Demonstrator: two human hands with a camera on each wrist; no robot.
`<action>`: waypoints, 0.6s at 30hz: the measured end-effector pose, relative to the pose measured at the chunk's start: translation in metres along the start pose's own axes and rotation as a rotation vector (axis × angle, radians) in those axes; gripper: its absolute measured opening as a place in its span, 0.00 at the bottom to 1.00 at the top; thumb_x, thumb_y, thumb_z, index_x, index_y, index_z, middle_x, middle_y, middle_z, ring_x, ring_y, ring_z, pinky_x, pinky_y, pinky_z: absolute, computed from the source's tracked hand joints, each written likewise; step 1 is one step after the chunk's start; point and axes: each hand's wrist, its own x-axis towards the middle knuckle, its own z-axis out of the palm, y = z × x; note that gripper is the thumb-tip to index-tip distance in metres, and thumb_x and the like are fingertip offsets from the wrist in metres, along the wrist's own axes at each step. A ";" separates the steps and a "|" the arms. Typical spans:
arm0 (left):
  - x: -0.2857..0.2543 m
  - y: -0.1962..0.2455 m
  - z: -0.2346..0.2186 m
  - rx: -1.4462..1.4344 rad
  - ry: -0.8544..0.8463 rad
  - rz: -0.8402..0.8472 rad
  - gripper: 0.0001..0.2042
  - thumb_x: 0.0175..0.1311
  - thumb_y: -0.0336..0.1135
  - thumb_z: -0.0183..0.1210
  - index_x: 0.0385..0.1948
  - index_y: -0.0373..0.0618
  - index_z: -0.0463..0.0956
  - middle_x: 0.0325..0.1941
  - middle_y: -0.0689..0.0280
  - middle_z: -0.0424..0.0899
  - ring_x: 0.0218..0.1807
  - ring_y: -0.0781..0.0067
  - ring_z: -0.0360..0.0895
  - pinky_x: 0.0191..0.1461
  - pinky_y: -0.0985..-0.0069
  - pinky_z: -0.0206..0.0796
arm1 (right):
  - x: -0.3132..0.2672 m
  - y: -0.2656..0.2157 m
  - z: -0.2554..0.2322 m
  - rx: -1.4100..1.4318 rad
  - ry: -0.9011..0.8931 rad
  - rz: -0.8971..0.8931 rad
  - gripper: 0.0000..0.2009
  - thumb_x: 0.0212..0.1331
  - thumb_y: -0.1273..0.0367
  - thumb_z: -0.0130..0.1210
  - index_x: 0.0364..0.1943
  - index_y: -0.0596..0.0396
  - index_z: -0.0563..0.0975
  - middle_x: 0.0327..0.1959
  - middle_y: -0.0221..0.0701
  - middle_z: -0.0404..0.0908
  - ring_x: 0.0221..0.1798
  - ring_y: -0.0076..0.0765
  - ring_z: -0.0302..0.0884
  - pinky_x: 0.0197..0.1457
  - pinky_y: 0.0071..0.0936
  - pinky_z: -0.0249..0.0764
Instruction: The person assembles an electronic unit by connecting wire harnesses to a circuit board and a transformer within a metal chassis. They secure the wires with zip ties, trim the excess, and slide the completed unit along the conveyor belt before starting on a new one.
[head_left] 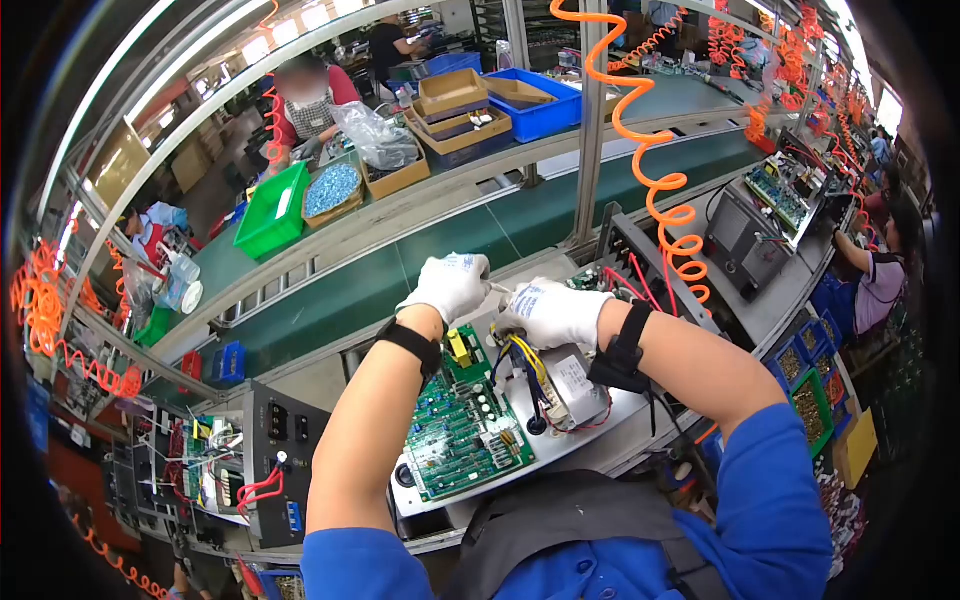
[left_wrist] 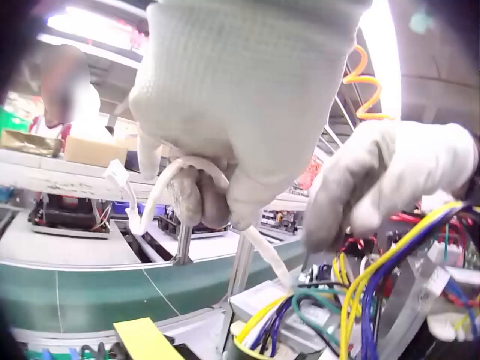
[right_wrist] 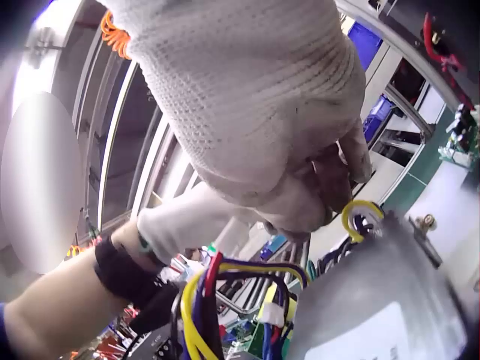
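Observation:
My gloved left hand (head_left: 450,283) pinches a white sleeved cable (left_wrist: 264,253) between thumb and fingers. A small white connector (left_wrist: 117,174) hangs from the cable's free end, and the other end runs down to the wires. Close by on the right, my gloved right hand (head_left: 558,312) has bent fingers over yellow and dark wires (right_wrist: 196,315); I cannot tell what its fingertips hold. Beneath it stands a metal-cased part with a white label (head_left: 572,378). To its left lies a green circuit board (head_left: 460,420), both on a pale metal plate (head_left: 545,452).
A green conveyor belt (head_left: 400,262) runs behind the plate. Orange coiled hoses (head_left: 660,185) hang down on the right. Black chassis units stand at left (head_left: 285,430) and right (head_left: 740,240). Beyond the belt are a green bin (head_left: 272,212) and a blue bin (head_left: 545,112).

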 end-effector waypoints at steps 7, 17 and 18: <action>-0.016 -0.026 0.024 -0.154 -0.110 0.015 0.14 0.63 0.40 0.51 0.46 0.48 0.79 0.42 0.55 0.84 0.47 0.53 0.80 0.51 0.62 0.71 | -0.002 0.026 -0.010 0.477 -0.084 0.075 0.12 0.45 0.66 0.62 0.35 0.54 0.81 0.32 0.41 0.83 0.40 0.47 0.81 0.42 0.39 0.75; -0.008 -0.037 0.040 -0.288 -0.243 -0.004 0.17 0.64 0.39 0.50 0.51 0.44 0.77 0.46 0.53 0.83 0.51 0.52 0.79 0.55 0.65 0.70 | 0.011 0.012 -0.005 -0.100 0.038 -0.169 0.17 0.44 0.68 0.62 0.42 0.53 0.78 0.40 0.39 0.78 0.39 0.48 0.79 0.41 0.39 0.73; -0.011 -0.037 0.042 -0.291 -0.237 -0.022 0.17 0.64 0.40 0.50 0.51 0.44 0.77 0.46 0.53 0.83 0.51 0.52 0.79 0.55 0.65 0.70 | 0.012 0.018 -0.011 0.116 -0.051 -0.086 0.16 0.43 0.68 0.62 0.39 0.55 0.78 0.38 0.39 0.79 0.38 0.47 0.78 0.40 0.38 0.73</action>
